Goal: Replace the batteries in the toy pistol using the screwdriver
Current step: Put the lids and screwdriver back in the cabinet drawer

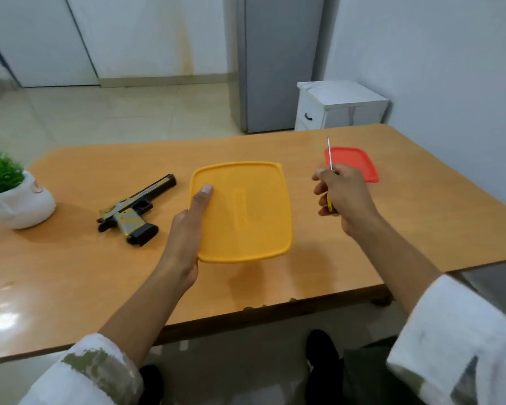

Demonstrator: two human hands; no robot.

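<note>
Over the table (421, 217), the left hand (187, 226) is pinching a yellow lid (246, 211), the right hand (342, 194) is gripping the screwdriver (329, 154), while the toy pistol (135, 209) is looking light, stiff, best grabbed by its handle.

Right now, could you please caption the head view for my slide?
Left hand holds yellow lid, right hand grips screwdriver; toy pistol lies nearby.

Table (362, 252) glossy wood; yellow lid (246, 211) matt plastic; screwdriver (329, 153) w/ metal shaft.

Left hand (187, 229) grips yellow lid (246, 211); right hand (342, 197) holds screwdriver (329, 154).
</note>
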